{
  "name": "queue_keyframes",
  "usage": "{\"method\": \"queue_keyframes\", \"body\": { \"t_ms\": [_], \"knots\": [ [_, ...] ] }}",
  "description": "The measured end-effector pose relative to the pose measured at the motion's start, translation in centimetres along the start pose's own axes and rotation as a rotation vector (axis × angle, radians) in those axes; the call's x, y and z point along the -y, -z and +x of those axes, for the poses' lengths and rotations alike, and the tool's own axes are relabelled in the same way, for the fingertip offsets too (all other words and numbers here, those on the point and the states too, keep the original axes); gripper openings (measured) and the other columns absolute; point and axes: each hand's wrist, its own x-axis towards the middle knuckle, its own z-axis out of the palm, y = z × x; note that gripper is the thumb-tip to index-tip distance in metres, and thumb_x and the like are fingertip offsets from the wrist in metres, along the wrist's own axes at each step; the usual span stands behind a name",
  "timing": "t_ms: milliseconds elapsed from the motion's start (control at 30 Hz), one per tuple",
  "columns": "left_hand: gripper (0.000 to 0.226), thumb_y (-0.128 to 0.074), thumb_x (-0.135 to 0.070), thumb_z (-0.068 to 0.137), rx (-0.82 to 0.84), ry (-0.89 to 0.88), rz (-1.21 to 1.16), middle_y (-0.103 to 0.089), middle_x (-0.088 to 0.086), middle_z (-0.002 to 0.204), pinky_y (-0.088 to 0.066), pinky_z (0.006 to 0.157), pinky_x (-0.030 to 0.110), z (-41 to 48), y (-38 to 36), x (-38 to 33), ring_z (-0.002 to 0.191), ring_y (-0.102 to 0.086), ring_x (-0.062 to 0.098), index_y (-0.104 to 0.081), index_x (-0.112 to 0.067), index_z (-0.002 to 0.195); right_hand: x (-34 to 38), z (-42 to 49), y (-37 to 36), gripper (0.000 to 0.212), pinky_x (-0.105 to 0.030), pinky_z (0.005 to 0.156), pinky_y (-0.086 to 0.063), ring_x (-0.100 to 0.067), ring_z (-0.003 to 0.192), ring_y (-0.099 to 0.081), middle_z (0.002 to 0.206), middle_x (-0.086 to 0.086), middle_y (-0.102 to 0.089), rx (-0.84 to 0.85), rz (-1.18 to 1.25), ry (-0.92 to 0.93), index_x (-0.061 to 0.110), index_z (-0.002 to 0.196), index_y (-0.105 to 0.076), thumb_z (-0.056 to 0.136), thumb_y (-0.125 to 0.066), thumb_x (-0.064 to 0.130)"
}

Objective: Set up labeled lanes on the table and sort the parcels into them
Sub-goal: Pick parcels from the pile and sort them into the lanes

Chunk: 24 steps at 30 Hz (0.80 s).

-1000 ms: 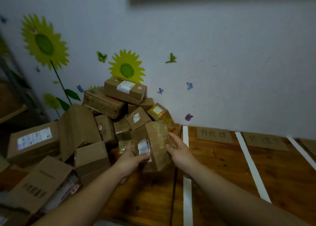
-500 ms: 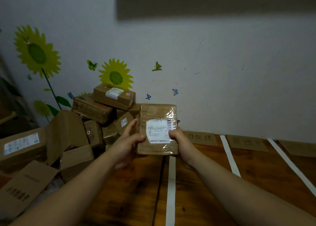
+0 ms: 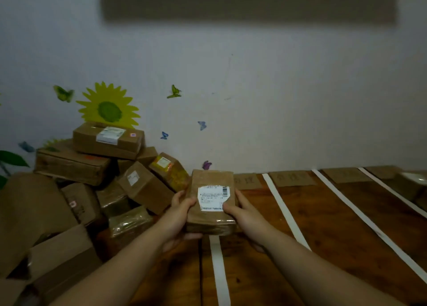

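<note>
I hold a flat brown parcel (image 3: 211, 183) with a white shipping label facing me, above the wooden table (image 3: 335, 224). My left hand (image 3: 179, 215) grips its left edge and my right hand (image 3: 245, 215) grips its right edge. A heap of cardboard parcels (image 3: 92, 174) lies to the left, against the wall. White tape strips (image 3: 284, 211) split the table into lanes. Brown cardboard labels (image 3: 291, 178) with handwriting lie at the far end of the lanes, along the wall.
One more brown parcel (image 3: 411, 183) sits in a lane at the far right. The white wall (image 3: 277, 97) with sunflower and butterfly stickers bounds the back of the table. Larger boxes (image 3: 30, 213) crowd the left front.
The parcel came off the heap, was turned label-up, and now sits lower and nearer the table over the first tape strip. My view has swung right, showing more lanes.
</note>
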Motion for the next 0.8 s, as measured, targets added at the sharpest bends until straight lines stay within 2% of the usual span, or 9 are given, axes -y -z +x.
{"method": "queue_keyframes", "body": {
  "t_ms": [67, 267, 367, 433, 500, 567, 633, 700, 800],
  "knots": [
    [0.048, -0.05, -0.042, 0.092, 0.029, 0.022, 0.044, -0.052, -0.006, 0.106, -0.057, 0.06, 0.041, 0.9, -1.4, 1.1, 0.087, -0.065, 0.026, -0.026, -0.046, 0.134, -0.8, -0.5, 0.9, 0.043, -0.038, 0.071, -0.059, -0.017, 0.091, -0.071, 0.117, 0.01, -0.064, -0.051, -0.016, -0.038, 0.053, 0.128, -0.041, 0.094, -0.055, 0.031],
    [0.064, -0.057, -0.034, 0.091, 0.16, 0.009, 0.371, -0.055, -0.009, 0.114, -0.049, 0.051, 0.017, 3.8, -4.3, 2.9, 0.086, -0.063, 0.011, -0.021, -0.04, 0.144, -3.6, -0.5, 3.5, 0.048, -0.038, 0.088, -0.056, -0.015, 0.104, -0.064, 0.128, 0.003, -0.06, -0.245, -0.071, -0.066, 0.039, 0.142, -0.036, 0.098, -0.05, 0.023],
    [0.065, -0.062, -0.025, 0.088, 0.194, 0.042, 0.413, -0.055, -0.015, 0.097, -0.05, 0.052, 0.015, 5.9, -5.5, 4.3, 0.084, -0.062, 0.008, -0.028, -0.033, 0.144, -5.3, 0.7, 4.9, 0.049, -0.038, 0.091, -0.054, -0.018, 0.112, -0.059, 0.136, -0.002, -0.052, -0.282, -0.157, -0.11, 0.036, 0.144, -0.035, 0.099, -0.049, 0.025],
    [0.069, -0.061, -0.025, 0.089, 0.201, 0.063, 0.46, -0.055, -0.015, 0.102, -0.05, 0.054, 0.015, 7.5, -6.3, 5.4, 0.086, -0.06, 0.008, -0.023, -0.033, 0.146, -6.5, 2.2, 6.0, 0.053, -0.038, 0.095, -0.052, -0.019, 0.119, -0.055, 0.137, -0.001, -0.051, -0.261, -0.188, -0.145, 0.033, 0.146, -0.031, 0.098, -0.05, 0.022],
    [0.077, -0.062, -0.028, 0.088, 0.17, 0.061, 0.497, -0.052, -0.009, 0.124, -0.047, 0.056, 0.014, 9.3, -6.9, 6.7, 0.096, -0.057, 0.009, -0.013, -0.034, 0.147, -8.0, 4.2, 7.2, 0.06, -0.035, 0.098, -0.049, -0.019, 0.125, -0.05, 0.14, -0.001, -0.049, -0.219, -0.225, -0.172, 0.03, 0.147, -0.027, 0.095, -0.054, 0.016],
    [0.08, -0.062, -0.033, 0.087, 0.128, 0.083, 0.518, -0.046, -0.001, 0.137, -0.046, 0.057, 0.014, 11.1, -7.4, 7.9, 0.1, -0.057, 0.01, -0.009, -0.034, 0.147, -9.6, 6.4, 8.3, 0.061, -0.035, 0.098, -0.05, -0.016, 0.125, -0.051, 0.138, 0.002, -0.052, -0.153, -0.225, -0.193, 0.03, 0.141, -0.035, 0.09, -0.062, 0.012],
    [0.071, -0.061, -0.03, 0.088, 0.115, 0.061, 0.568, -0.048, -0.008, 0.127, -0.048, 0.054, 0.012, 13.2, -7.8, 8.9, 0.088, -0.055, 0.002, -0.015, -0.032, 0.143, -11.1, 8.7, 9.5, 0.055, -0.029, 0.098, -0.048, -0.011, 0.123, -0.051, 0.127, 0.012, -0.056, -0.07, -0.256, -0.18, 0.039, 0.128, -0.043, 0.085, -0.069, 0.017],
    [0.063, -0.064, -0.018, 0.086, 0.153, 0.045, 0.611, -0.047, -0.021, 0.113, -0.05, 0.06, 0.01, 15.2, -8.1, 10.0, 0.094, -0.056, 0.002, -0.025, -0.033, 0.134, -12.7, 10.9, 10.3, 0.053, -0.022, 0.098, -0.04, -0.005, 0.124, -0.047, 0.12, 0.021, -0.05, 0.03, -0.305, -0.162, 0.047, 0.122, -0.038, 0.085, -0.07, 0.027],
    [0.066, -0.069, -0.012, 0.082, 0.197, 0.059, 0.67, -0.047, -0.025, 0.114, -0.045, 0.071, 0.003, 18.0, -8.2, 11.3, 0.112, -0.051, 0.003, -0.029, -0.043, 0.125, -14.8, 13.6, 11.0, 0.071, -0.026, 0.11, -0.03, -0.004, 0.13, -0.036, 0.134, 0.018, -0.038, 0.115, -0.378, -0.151, 0.037, 0.14, -0.021, 0.087, -0.067, 0.034]
  ]
}}
